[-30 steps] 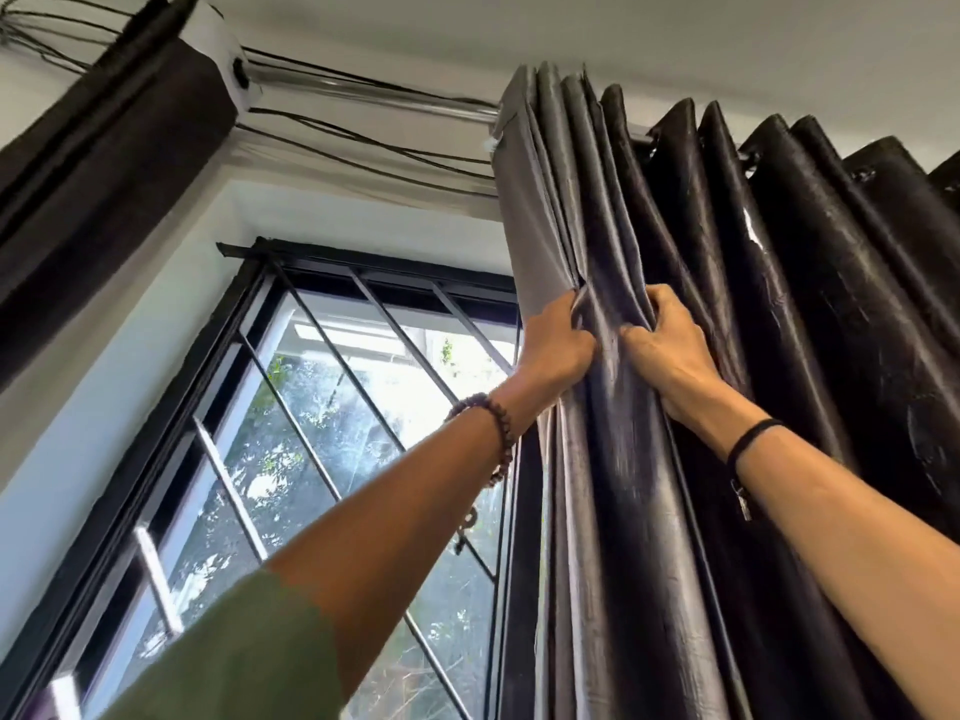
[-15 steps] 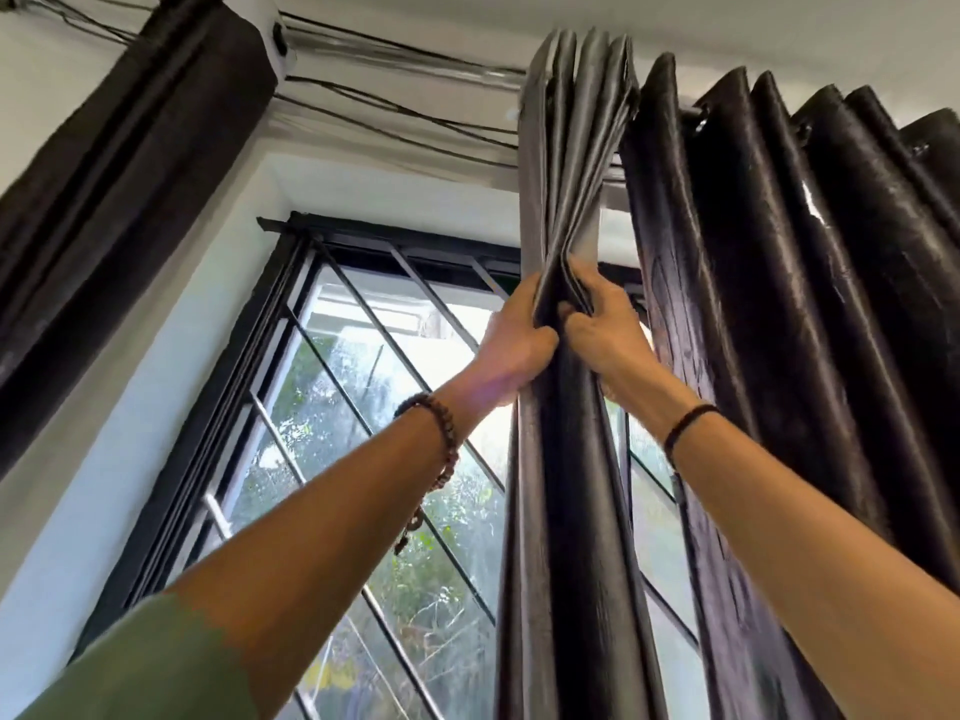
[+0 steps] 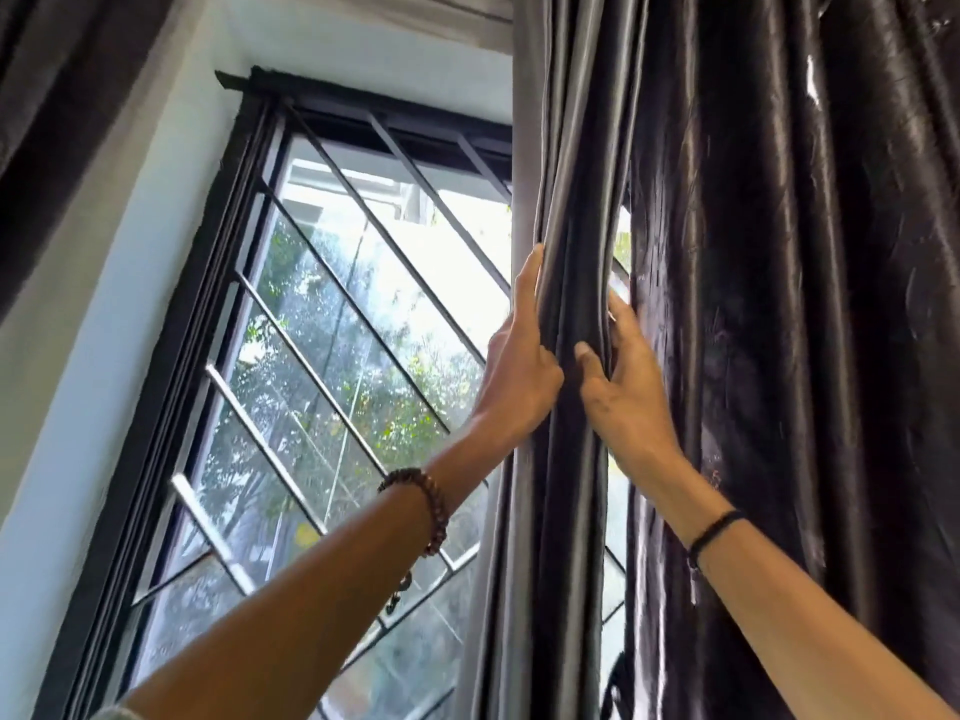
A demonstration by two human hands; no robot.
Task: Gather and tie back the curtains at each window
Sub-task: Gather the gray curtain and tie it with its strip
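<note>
Beside a barred window (image 3: 363, 330), the gathered grey curtain (image 3: 571, 148) hangs between left hand (image 3: 519, 366), pressing straight-fingered, and right hand (image 3: 623, 402), pinching its folds; seemingly soft, slippery, best encircled whole.

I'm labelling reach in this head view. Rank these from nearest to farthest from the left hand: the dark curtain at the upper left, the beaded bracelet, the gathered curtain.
1. The gathered curtain: touching the left hand, just to its right.
2. The beaded bracelet: on that arm's wrist, below the hand.
3. The dark curtain: far off at the upper left.
</note>
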